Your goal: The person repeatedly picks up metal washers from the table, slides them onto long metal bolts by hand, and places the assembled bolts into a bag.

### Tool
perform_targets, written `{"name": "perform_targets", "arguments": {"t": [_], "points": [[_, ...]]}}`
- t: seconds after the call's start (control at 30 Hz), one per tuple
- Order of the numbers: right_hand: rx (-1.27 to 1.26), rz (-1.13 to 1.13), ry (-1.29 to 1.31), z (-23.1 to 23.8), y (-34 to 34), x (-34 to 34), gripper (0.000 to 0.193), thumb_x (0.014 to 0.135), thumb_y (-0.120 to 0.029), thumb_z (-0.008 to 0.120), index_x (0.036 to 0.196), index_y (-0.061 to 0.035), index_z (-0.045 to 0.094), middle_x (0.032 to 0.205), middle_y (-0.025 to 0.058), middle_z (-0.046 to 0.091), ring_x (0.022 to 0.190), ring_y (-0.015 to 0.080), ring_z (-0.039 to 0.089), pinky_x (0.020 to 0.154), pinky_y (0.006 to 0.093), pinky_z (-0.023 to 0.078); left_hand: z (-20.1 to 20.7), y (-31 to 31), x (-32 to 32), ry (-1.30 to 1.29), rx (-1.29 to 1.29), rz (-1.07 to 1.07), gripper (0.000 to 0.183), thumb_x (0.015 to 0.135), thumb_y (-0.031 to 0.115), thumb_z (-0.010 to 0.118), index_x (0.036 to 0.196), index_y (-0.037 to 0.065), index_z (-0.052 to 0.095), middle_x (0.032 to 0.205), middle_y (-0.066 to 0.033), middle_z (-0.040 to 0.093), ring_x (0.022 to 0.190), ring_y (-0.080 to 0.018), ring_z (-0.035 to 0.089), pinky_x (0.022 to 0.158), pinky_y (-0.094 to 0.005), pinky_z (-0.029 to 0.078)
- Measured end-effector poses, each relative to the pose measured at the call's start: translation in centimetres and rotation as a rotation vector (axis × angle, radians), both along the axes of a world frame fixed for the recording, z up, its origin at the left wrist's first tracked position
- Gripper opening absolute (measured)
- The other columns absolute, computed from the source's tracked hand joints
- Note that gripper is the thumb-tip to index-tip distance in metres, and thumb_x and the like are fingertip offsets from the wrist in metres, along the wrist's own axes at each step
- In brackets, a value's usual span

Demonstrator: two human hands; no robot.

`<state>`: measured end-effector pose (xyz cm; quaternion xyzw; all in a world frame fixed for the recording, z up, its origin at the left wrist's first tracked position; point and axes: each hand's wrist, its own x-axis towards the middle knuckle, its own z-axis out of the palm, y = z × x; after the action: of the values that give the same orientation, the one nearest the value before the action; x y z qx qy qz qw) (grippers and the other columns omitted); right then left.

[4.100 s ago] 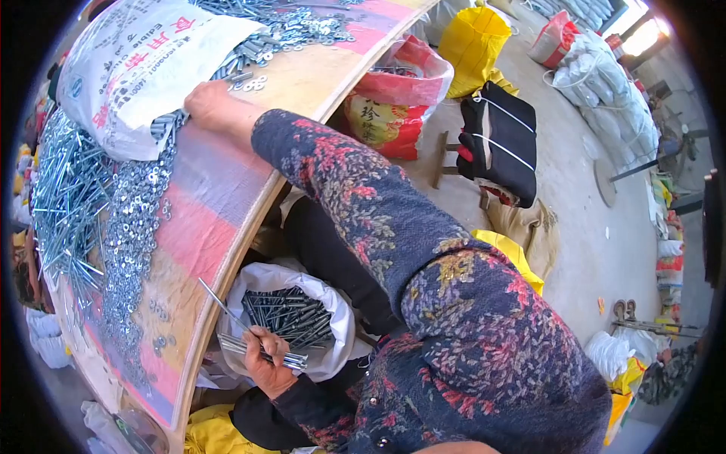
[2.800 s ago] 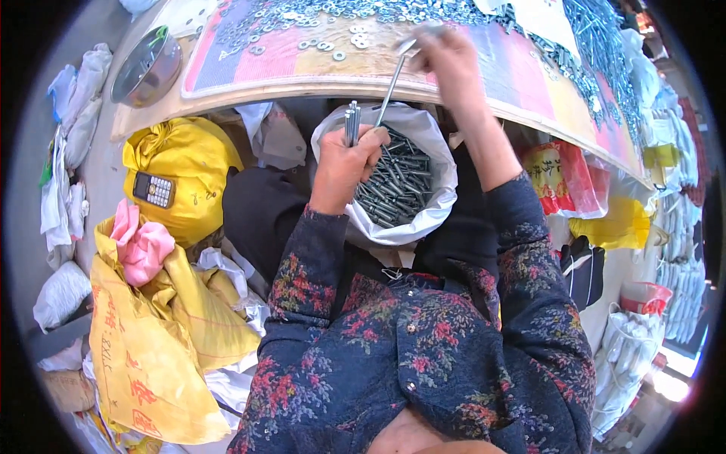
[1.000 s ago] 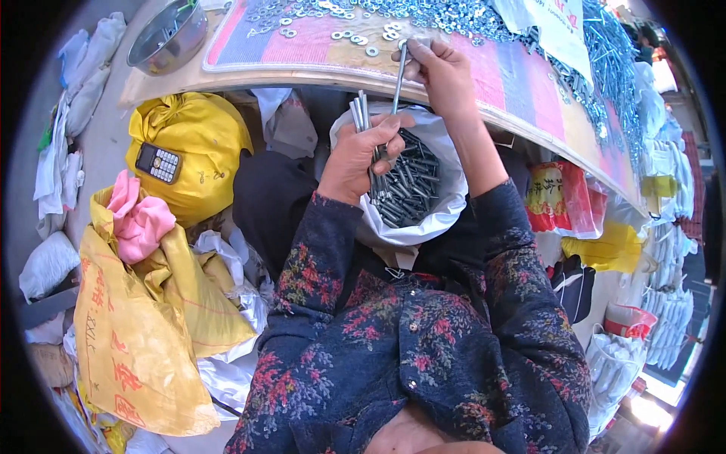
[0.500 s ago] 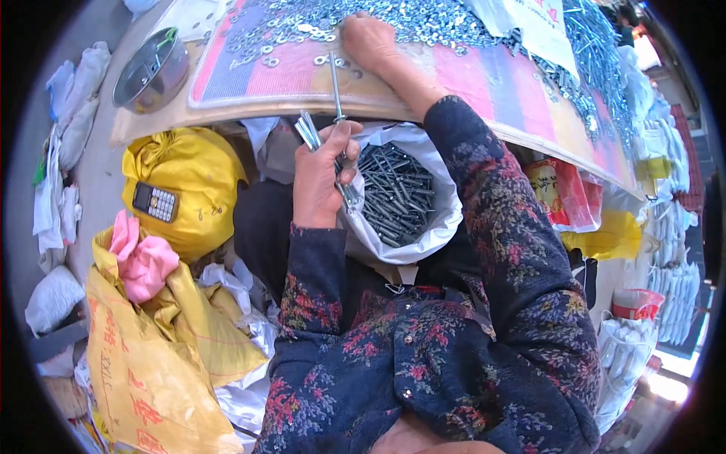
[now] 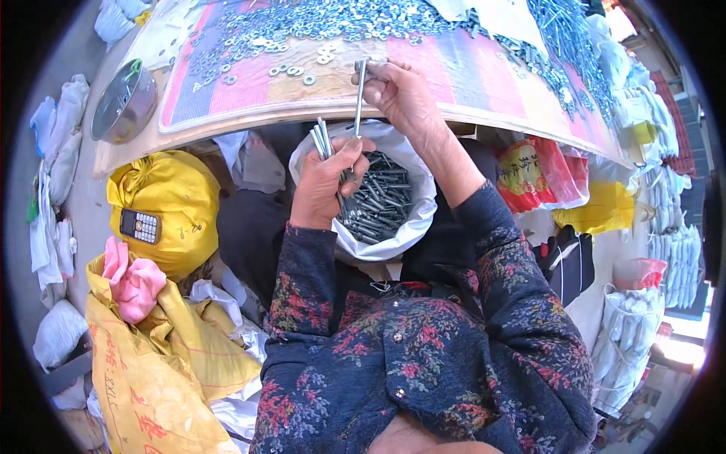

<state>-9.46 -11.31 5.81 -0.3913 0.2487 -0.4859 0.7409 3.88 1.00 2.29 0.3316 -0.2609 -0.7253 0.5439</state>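
Several slim metal bolts [image 5: 321, 140] are bunched in my left hand [image 5: 325, 185], which is closed around them above a white sack [image 5: 420, 216]. One long bolt [image 5: 360, 106] stands upright from between its thumb and forefinger. At the upper end of that bolt, my right hand [image 5: 404, 94] pinches a small grey piece that looks like a washer, mostly hidden by the fingertips. Dark metal bolts [image 5: 386, 193] fill the sack between my knees. Beyond my hands, loose washers [image 5: 249, 53] lie spread over a striped woven mat [image 5: 242, 97] on the table.
A metal bowl [image 5: 125, 106] stands at the table's left end. Long thin rods [image 5: 567, 38] are heaped at the far right. A phone [image 5: 141, 225] rests on a yellow bundle [image 5: 178, 189] at my left. A red bag [image 5: 529, 174] sits under the table's right side.
My right hand has come back from the washer pile to the upper end of the upright bolt. My left hand still grips its bunch of bolts. The whole view has shifted slightly.
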Motion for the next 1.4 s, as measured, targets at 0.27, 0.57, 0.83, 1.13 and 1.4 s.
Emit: {"name": "perform_targets", "arguments": {"t": [0.27,0.57,0.83,1.13,1.4], "points": [[-0.755,-0.481,0.873,0.0,1.6,-2.4,0.009,0.088,-0.010,0.061,0.090,-0.0015,0.064,0.065,0.0040,0.063,0.056,0.0053,0.055,0.053,0.0201,0.041,-1.4,-0.5,-1.6,0.260,0.148,-0.136,0.019,0.088,0.015,0.064,0.093,-0.003,0.060,0.067,-0.0034,0.055,0.044,-0.0043,0.040,0.039,-0.0159,0.030],[-0.811,-0.765,1.331,-2.7,-10.6,-10.6,0.029,0.085,-0.032,0.061,0.092,-0.0060,0.069,0.089,0.0158,0.067,0.079,0.0286,0.066,0.070,0.0407,0.050,-1.4,-1.9,-2.7,0.008,0.102,0.072,0.012,0.082,0.008,0.069,0.085,0.000,0.061,0.072,-0.0064,0.059,0.052,-0.0062,0.046,0.041,-0.0155,0.033],[-0.958,-0.733,1.609,-3.8,-13.3,-8.5,0.030,0.084,-0.033,0.064,0.093,-0.0062,0.070,0.088,0.0176,0.068,0.075,0.0304,0.066,0.069,0.0389,0.050,-1.7,-2.3,-2.7,-0.034,0.142,0.112,0.010,0.081,0.006,0.068,0.086,-0.001,0.062,0.072,-0.0066,0.060,0.054,-0.0071,0.048,0.041,-0.0162,0.033],[-0.412,-0.049,0.617,0.7,-3.4,-7.8,0.020,0.085,-0.007,0.065,0.103,0.0011,0.068,0.083,0.0048,0.067,0.067,0.0078,0.058,0.063,0.0206,0.047,-1.2,-1.9,-3.4,-0.170,0.093,0.127,0.012,0.078,0.008,0.072,0.082,0.001,0.063,0.067,-0.0040,0.060,0.049,-0.0056,0.046,0.041,-0.0173,0.032],[-0.523,0.261,0.854,3.2,-3.7,-7.8,0.020,0.076,-0.013,0.074,0.092,-0.0011,0.071,0.072,-0.0016,0.063,0.063,0.0061,0.054,0.055,0.0219,0.042,-1.2,-1.2,-2.7,-0.289,0.064,0.034,0.012,0.078,0.012,0.069,0.080,0.002,0.063,0.063,-0.0012,0.056,0.047,-0.0054,0.044,0.040,-0.0186,0.029]]}}
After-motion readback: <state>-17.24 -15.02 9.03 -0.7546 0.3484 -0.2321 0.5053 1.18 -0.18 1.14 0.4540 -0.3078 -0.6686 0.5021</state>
